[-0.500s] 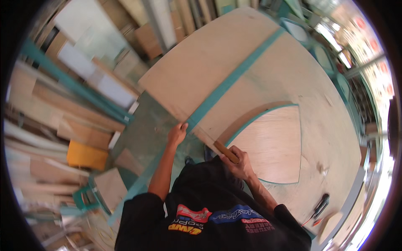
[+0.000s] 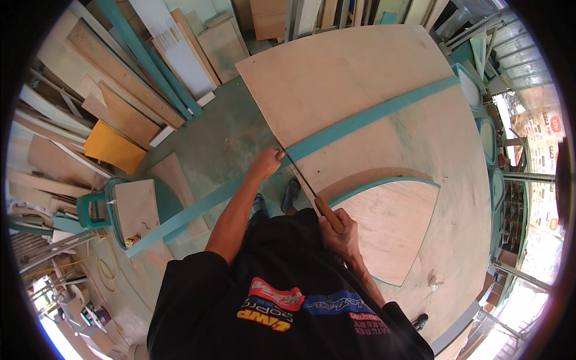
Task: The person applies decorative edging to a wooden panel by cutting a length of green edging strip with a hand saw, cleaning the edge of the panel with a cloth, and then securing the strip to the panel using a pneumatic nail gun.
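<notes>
A long teal strip runs across the big pale plywood tabletop and past its near-left edge, slanting down toward the floor. My left hand is closed on this strip just off the edge; its fingers partly hide the grip. In my right hand is the wooden handle of a tool with a long, thin, dark blade. The blade lies along the table edge, across the strip, with its far end close to my left fingers. Seen nearly edge-on, its exact kind is unclear.
A curved, teal-edged wooden panel lies on the tabletop beside my right hand. Boards and planks lean at the left, near a yellow sheet. A teal-rimmed bin with a board stands lower left. Teal-framed panels line the right side.
My view has turned, so the table appears rotated and more floor shows. The tool's blade now shows along the table edge across the strip. My left hand stays at the strip by the edge.
</notes>
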Demonstrator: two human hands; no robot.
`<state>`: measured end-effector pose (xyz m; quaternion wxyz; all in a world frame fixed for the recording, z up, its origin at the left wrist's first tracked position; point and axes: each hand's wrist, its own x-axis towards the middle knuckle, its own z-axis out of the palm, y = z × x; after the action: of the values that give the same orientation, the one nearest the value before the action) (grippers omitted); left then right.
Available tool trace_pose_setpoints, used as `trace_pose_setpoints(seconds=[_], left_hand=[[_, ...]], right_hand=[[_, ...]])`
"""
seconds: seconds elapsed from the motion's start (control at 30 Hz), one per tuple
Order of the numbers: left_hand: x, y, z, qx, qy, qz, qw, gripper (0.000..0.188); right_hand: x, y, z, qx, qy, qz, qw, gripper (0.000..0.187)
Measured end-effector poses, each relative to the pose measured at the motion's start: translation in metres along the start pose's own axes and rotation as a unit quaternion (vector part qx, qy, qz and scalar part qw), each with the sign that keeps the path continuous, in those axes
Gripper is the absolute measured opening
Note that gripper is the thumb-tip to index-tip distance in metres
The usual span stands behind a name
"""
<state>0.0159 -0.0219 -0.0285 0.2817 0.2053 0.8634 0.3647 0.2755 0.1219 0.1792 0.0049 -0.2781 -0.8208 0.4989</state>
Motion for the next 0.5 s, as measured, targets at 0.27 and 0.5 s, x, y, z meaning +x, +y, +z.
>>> trace_pose_setpoints(seconds=[0.27, 0.5], left_hand=[[0.003, -0.016, 0.005, -0.001, 0.032, 0.016, 0.999, 0.034], [0.000, -0.006, -0.011, 0.029, -0.018, -0.117, 0.993, 0.063]], right_hand=[[0.005, -0.005, 0.001, -0.015, -0.021, 0.007, 1.000, 0.026], [0.002, 0.010, 0.006, -0.060, 0.003, -0.002, 0.998, 0.026]])
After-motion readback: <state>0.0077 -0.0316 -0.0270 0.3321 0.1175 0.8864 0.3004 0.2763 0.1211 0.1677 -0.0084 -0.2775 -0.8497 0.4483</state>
